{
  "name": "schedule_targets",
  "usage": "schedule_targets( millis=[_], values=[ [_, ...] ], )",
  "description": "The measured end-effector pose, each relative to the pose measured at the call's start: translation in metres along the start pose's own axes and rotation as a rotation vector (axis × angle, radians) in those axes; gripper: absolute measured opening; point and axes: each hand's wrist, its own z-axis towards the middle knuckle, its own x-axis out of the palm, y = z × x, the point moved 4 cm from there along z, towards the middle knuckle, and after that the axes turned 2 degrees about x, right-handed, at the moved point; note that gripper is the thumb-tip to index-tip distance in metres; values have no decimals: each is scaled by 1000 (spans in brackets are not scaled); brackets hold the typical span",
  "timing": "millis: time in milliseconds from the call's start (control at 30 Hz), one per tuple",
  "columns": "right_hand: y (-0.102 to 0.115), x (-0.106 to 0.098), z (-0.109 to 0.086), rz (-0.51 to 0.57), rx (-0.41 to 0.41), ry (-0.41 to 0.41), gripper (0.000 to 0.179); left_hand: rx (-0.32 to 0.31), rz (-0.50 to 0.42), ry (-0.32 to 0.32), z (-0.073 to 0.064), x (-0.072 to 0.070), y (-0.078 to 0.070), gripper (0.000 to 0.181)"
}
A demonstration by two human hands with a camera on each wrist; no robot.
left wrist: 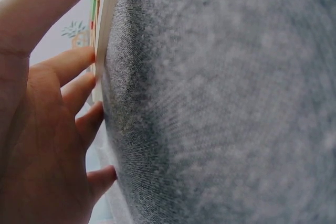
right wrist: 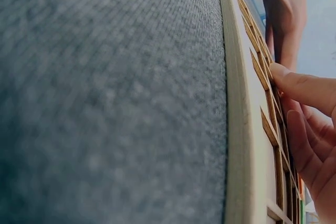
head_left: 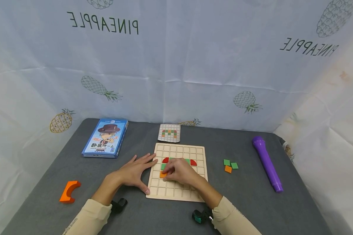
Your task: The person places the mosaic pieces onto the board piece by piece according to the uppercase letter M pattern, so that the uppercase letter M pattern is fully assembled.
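A light wooden grid board (head_left: 176,192) lies on the grey table, holding red quarter-round tiles, green square tiles and an orange square tile (head_left: 162,174). My left hand (head_left: 135,172) is spread along the board's left edge, thumb at the near corner and fingertips at the far part of that side. Over the board, my right hand (head_left: 180,171) has its fingers bent and pinches the orange tile at a left-hand cell. The hand covers some middle tiles. Close up in the right wrist view, the thumb (right wrist: 294,85) meets the grid; the tile is hidden there.
A small pattern card (head_left: 169,133) lies beyond the board. To the right are loose green tiles (head_left: 234,165), an orange tile (head_left: 228,169) and a purple microphone-shaped stick (head_left: 267,163). On the left are a blue game box (head_left: 106,138) and an orange arch block (head_left: 69,192).
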Motion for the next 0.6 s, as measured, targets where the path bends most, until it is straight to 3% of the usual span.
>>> schedule_targets(
  millis=[267,600],
  values=[
    [-8,-9,-8,181,-25,41,20,5,-9,0,0,2,0,122],
    [-13,-39,-30,129,-76,56,30,-3,-6,4,0,2,-4,122]
  ],
)
